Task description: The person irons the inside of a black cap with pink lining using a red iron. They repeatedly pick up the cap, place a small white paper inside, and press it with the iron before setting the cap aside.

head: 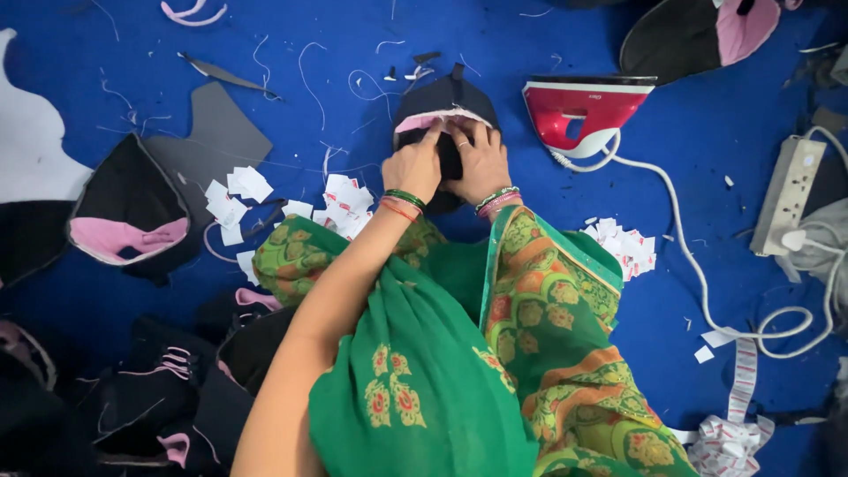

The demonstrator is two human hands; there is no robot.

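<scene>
Head view: the only view, looking straight down on a person who works on the floor.
Surface: a blue cloth [724, 132] covers the floor; it is wrinkled a little and strewn with white threads and small scraps.
Cap piece: a black fabric piece [446, 102] with a pink edge lies on the blue cloth near the top middle, just left of the iron.
Left hand [415, 166]: it rests on the black piece, fingers bent together and pressing on the pink edge; green and red bangles are on the wrist.
Right hand [477, 159]: it lies flat on the same piece, touching the left hand, fingers together and pressing down; I cannot tell if it grips the fabric.
Iron [583, 110]: red and white, standing on the cloth just right of the piece; its white cord [689, 256] runs to the right and makes loops.
Power strip [789, 194]: grey-white, at the right edge, with a plug in it.
Labels: small white paper tags [340, 199] lie in heaps just left of the arms, and another heap [627, 247] is on the right.
Left side: more black and pink pieces [128, 221] and a grey sheet [221, 132] lie there, well apart from the hands.
Clothing: a green patterned garment [424, 380] fills the lower middle.
</scene>
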